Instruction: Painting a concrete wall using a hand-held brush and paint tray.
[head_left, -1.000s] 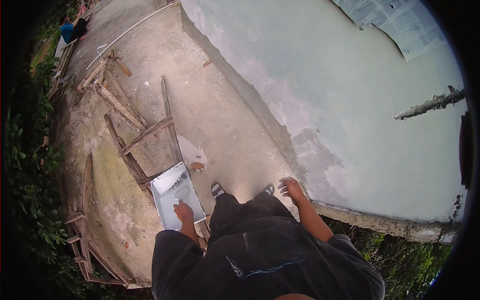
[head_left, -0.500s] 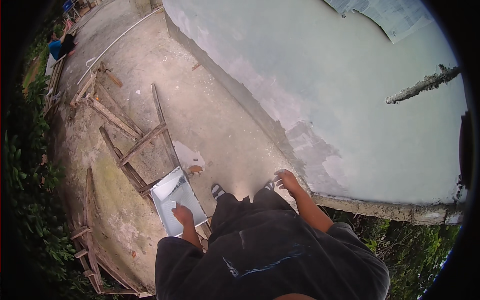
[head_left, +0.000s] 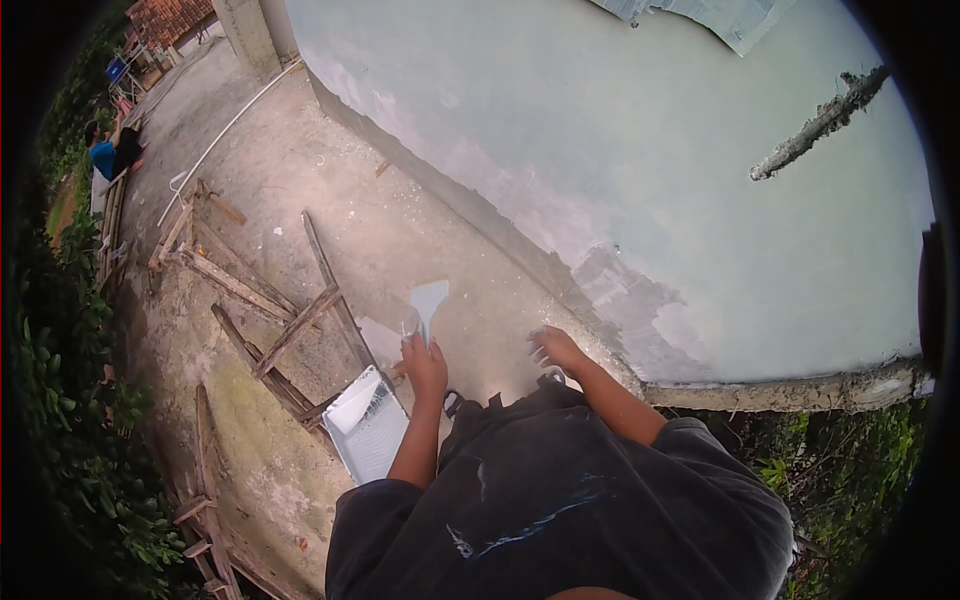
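My left hand (head_left: 423, 365) grips a flat, wide-bladed spatula (head_left: 429, 298) coated pale white, raised above the concrete floor with its blade pointing away from me. Below and left of that hand, a white paint tray (head_left: 366, 440) with a ribbed slope and white paint at its far end rests by dark weathered boards (head_left: 288, 392). My right hand (head_left: 555, 350) hangs beside the base of the pale painted wall (head_left: 660, 170), its fingers apart and loosely curved, holding nothing. My sandalled feet show partly beyond my dark shirt.
Wooden frames (head_left: 230, 280) lie along the left of the concrete walkway, bordered by foliage. A white pipe (head_left: 230, 130) runs toward a pillar (head_left: 247, 40). A person in blue (head_left: 103, 158) sits at the far left edge. Greenery (head_left: 820, 470) lies below the slab's broken edge at right.
My left hand has lifted the spatula out of the tray and moved it up and right. My right hand has shifted slightly up and left. The view has turned a little.
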